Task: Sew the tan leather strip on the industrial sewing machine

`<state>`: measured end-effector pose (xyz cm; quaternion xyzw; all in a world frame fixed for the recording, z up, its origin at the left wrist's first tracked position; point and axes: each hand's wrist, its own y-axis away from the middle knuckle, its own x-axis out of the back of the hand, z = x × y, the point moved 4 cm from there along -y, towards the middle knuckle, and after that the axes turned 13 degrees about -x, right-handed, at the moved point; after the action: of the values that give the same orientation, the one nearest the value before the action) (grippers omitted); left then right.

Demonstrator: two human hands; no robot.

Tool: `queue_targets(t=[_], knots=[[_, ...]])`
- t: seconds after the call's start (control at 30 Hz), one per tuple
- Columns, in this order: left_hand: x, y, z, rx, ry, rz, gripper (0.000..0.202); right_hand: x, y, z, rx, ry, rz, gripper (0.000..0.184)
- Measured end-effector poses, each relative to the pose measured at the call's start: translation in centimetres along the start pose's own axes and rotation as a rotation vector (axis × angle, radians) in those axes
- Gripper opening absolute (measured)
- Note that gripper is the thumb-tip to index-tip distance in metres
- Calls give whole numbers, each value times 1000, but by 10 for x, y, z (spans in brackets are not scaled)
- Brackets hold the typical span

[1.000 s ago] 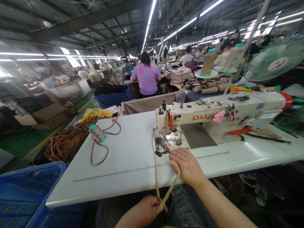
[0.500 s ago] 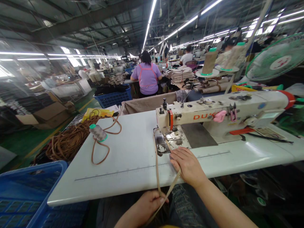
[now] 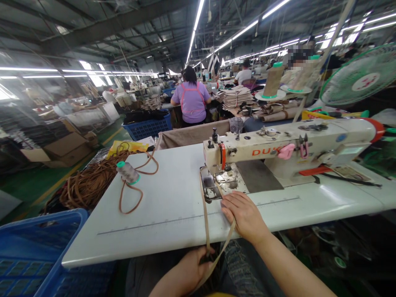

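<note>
A long, narrow beige fabric strap (image 3: 205,222) runs down from the sewing machine (image 3: 247,148) over the table's front edge. My right hand (image 3: 243,214) lies on the table just before the needle plate (image 3: 227,181), its fingers closed over another stretch of the strap that leads to the presser foot. From under that hand the strap hangs in a loop toward my lap. Below the table edge, my left hand (image 3: 192,270) has the strap between thumb and fingers, in a loose grip; part of its fingers is hidden.
A grey thread cone (image 3: 127,172) and a brown cord loop (image 3: 131,210) sit on the white table (image 3: 167,194). Bundled brown cords (image 3: 93,185) lie beyond its left edge, a blue crate (image 3: 43,247) below. Pink thread snips (image 3: 303,147) stand on the machine arm. Ahead sits a person (image 3: 193,101).
My left hand's thumb and fingers have come a little apart around the strap, and the hanging loop has shifted slightly. My right hand stays in place.
</note>
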<state>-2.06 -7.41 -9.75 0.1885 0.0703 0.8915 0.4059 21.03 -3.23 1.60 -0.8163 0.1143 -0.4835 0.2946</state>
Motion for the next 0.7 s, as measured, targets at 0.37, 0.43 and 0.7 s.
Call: queue_targets(t=[0.37, 0.43, 0.7], knots=[[-1, -1, 12, 32, -44, -56, 41, 0, 0, 0, 2, -2, 15, 27], [-2, -1, 9, 17, -45, -65, 40, 0, 0, 0, 8, -5, 19, 27], [-4, 0, -1, 14, -133, -87, 43, 0, 0, 0, 20, -3, 30, 27]])
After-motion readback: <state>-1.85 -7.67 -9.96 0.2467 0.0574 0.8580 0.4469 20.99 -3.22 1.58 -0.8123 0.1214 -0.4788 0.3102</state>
